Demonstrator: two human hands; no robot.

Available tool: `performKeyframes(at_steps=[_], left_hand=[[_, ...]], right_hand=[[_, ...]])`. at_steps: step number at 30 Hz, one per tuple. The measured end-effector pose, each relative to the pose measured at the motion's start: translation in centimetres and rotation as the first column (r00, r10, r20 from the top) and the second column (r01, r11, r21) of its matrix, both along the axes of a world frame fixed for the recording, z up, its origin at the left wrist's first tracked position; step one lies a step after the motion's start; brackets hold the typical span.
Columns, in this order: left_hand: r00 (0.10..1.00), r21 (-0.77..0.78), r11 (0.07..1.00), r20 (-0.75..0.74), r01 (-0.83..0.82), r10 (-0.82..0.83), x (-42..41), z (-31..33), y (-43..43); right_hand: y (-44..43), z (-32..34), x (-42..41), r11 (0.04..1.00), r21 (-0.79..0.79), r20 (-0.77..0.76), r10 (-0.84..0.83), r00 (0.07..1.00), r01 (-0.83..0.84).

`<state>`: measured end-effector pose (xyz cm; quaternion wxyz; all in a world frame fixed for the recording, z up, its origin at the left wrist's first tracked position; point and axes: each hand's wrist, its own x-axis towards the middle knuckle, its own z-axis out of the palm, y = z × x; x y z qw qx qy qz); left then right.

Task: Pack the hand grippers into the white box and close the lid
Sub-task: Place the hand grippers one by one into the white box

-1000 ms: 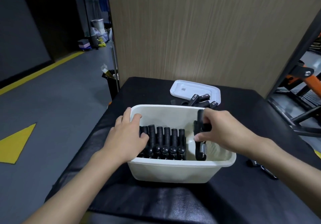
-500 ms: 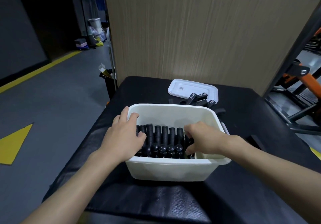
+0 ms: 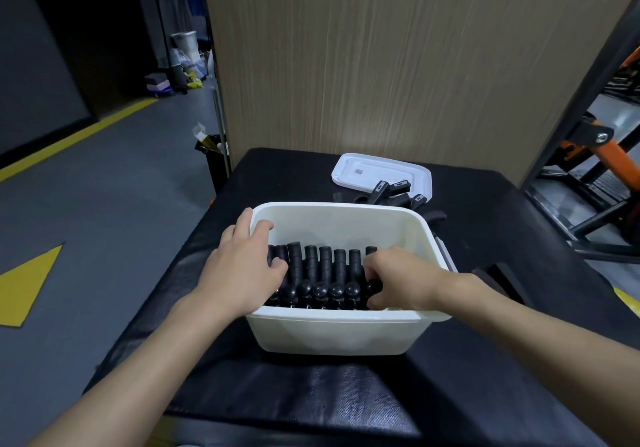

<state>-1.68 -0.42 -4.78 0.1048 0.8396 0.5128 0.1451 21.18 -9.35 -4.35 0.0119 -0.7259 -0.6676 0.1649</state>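
Several hand grippers [image 3: 323, 278] already stand in a neat row inside the white box [image 3: 341, 332], so packing looks well underway. Left hand [image 3: 242, 273] rests flat against the row's end by the wall; right hand [image 3: 398, 278] has its grip curled onto the end gripper. Beyond both hands, loose grippers [image 3: 391, 193] and the lid [image 3: 381, 176] wait on the tabletop [image 3: 294, 394].

Right hand [image 3: 398, 278] fingertips buried among packed hand grippers [image 3: 323, 273]; loose grippers [image 3: 391, 193] upper centre partly behind white box [image 3: 339, 335] rim.
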Motion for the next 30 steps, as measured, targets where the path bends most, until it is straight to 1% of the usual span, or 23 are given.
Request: performKeyframes(at_steps=[6, 10, 14, 18, 24, 30], left_hand=[[1.0, 0.007, 1.0, -0.002, 0.0, 0.0, 0.03, 0.07, -0.07], [1.0, 0.015, 1.0, -0.005, 0.001, -0.001, 0.01, 0.09, -0.05], [1.0, 0.017, 1.0, -0.011, -0.002, 0.002, 0.05, 0.11, -0.09], [1.0, 0.013, 1.0, -0.007, 0.0, 0.0, 0.08, 0.1, -0.01], [1.0, 0.011, 1.0, -0.008, -0.005, 0.005, 0.01, -0.01, -0.09], [1.0, 0.006, 1.0, -0.016, -0.008, 0.008, 0.12, 0.17, -0.14]], right_hand=[[0.15, 0.26, -0.32, 0.999, -0.006, -0.076, 0.045, 0.996, -0.046], [0.13, 0.37, -0.27, 0.997, -0.028, -0.088, 0.066, 0.994, -0.068], [0.05, 0.01, -0.18, 0.998, -0.039, -0.075, 0.043, 0.996, -0.046], [0.04, 0.13, -0.03, 0.998, -0.067, -0.093, -0.006, 0.996, 0.0], [-0.17, 0.04, -0.36, 0.998, -0.059, -0.111, 0.001, 0.994, -0.008], [-0.19, 0.15, -0.25, 0.996, -0.087, -0.103, -0.023, 0.994, 0.014]])
